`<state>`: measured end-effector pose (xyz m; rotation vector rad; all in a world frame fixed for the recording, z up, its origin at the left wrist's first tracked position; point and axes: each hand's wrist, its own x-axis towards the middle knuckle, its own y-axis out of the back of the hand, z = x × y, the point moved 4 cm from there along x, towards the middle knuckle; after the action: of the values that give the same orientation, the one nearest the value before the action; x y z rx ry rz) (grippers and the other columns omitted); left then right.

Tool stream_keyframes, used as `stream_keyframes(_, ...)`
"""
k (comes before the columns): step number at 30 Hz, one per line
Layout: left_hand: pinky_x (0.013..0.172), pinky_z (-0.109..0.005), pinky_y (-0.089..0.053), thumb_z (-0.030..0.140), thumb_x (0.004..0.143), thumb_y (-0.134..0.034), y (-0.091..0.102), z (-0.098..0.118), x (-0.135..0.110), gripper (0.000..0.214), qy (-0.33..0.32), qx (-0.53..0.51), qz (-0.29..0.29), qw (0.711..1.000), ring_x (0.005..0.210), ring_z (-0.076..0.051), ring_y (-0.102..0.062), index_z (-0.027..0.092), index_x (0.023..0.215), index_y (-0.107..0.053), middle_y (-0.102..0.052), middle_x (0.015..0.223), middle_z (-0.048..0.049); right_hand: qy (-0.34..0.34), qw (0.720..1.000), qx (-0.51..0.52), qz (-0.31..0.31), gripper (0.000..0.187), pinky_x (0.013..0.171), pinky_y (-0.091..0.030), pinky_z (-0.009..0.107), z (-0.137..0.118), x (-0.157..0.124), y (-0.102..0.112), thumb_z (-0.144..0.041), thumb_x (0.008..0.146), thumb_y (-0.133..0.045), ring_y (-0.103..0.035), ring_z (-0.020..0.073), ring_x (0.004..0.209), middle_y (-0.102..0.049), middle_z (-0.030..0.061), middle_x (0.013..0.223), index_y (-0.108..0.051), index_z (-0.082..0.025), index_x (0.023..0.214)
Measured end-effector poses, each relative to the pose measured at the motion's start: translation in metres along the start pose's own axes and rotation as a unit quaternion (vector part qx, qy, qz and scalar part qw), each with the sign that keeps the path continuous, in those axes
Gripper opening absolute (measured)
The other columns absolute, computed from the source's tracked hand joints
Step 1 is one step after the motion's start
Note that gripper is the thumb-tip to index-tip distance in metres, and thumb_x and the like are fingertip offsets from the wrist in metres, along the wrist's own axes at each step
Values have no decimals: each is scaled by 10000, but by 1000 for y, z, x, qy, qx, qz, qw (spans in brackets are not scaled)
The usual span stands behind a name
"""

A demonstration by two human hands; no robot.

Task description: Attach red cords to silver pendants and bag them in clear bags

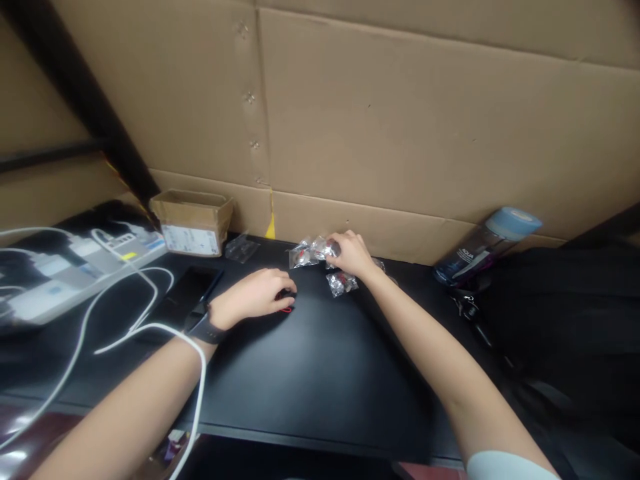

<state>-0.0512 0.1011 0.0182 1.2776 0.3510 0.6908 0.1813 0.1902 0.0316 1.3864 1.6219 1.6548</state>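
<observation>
My left hand (255, 293) rests on the black table (320, 373), fingers curled over a small dark object with a red wire (286, 309) at the fingertips. A dark watch (206, 328) sits on that wrist. My right hand (350, 253) reaches to the back of the table and pinches a small clear plastic bag of parts (320, 248). Another clear bag (302, 255) lies just left of it, and a third (342, 283) lies under my right wrist.
A small cardboard box (193, 221) and an empty clear bag (241, 247) stand at the back left. A black phone (185, 293), a power strip (75, 267) and white cables (125, 320) lie left. A water bottle (485, 245) lies right, beside a black bag (565, 313). Cardboard walls the back.
</observation>
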Motion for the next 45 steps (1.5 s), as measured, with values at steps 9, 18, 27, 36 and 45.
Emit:
stream_keyframes(9, 929, -310, -532, -6, 795, -479, -3, -15, -7, 494, -31, -48, 3, 998, 985, -207, -729, 259, 1077, -785, -786, 1056, -42, -9, 998, 57, 38, 261, 946, -519, 445, 37, -31, 47, -212, 912, -614, -679, 263, 1024, -777, 69, 1129, -756, -226, 1130)
stream_keyframes(18, 885, -293, -538, 13, 844, -487, -2, -9, -5, 446, -21, -39, 16, 999, 967, -210, -732, 244, 1091, -778, -785, 1053, -51, -106, 993, 33, 40, 454, 1080, -504, 536, 105, -153, 46, -362, 860, -695, -664, 336, 1229, -714, 124, 1321, -682, -221, 1292)
stream_keyframes(27, 1020, -306, -523, 9, 790, -527, 3, -14, -10, 572, -29, -89, -38, 995, 1104, -195, -728, 298, 1236, -739, -771, 1212, -7, -131, 991, 18, 14, 386, 963, -554, 500, 103, -159, 28, -350, 930, -629, -701, 323, 1061, -767, 109, 1181, -678, -213, 1287)
stream_keyframes(36, 881, -271, -533, 136, 898, -590, 8, -20, -11, 270, -43, -122, -42, 991, 958, -179, -719, 285, 1007, -787, -741, 1047, -28, -119, 991, 45, 40, 275, 873, -546, 435, 91, -161, 32, -311, 833, -688, -698, 274, 917, -770, 73, 1015, -731, -225, 1090)
stream_keyframes(45, 898, -297, -498, 240, 959, -609, 4, -26, -8, 135, -30, -67, -14, 997, 966, -196, -671, 248, 908, -735, -697, 1032, -40, -109, 988, 95, 47, 305, 875, -565, 393, 74, -158, 43, -252, 778, -706, -725, 256, 921, -753, 66, 1037, -720, -221, 1081)
